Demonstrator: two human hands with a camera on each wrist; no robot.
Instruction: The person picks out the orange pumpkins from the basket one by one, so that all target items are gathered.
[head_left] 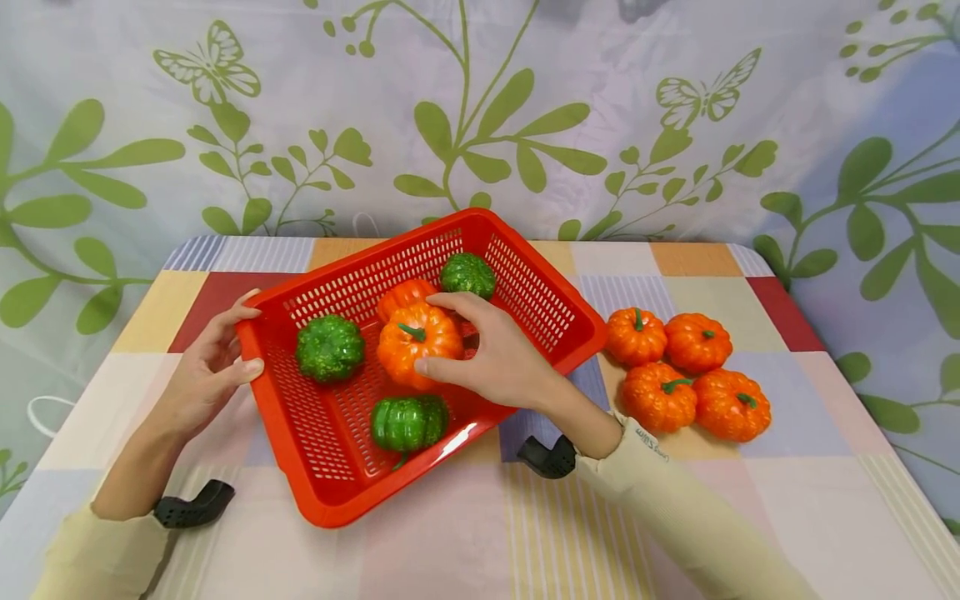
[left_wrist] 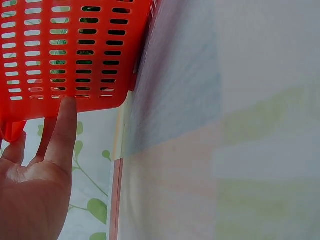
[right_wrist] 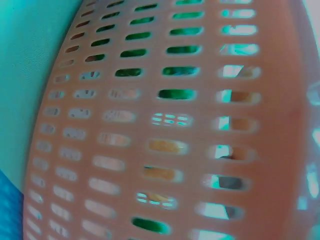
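A red plastic basket with slotted walls sits at an angle on the table. My left hand grips its left rim, thumb on top and fingers under the edge; the left wrist view shows these fingers against the slotted wall. Inside the basket my right hand holds an orange toy pumpkin between thumb and fingers. Behind it, partly hidden, lies another orange pumpkin. Green pumpkins lie around them: one at left, one in front, one at back. The right wrist view is filled by the basket wall.
Several orange pumpkins stand grouped on the table right of the basket. A patchwork-patterned cloth covers the table. Behind it hangs a curtain printed with leaves and butterflies.
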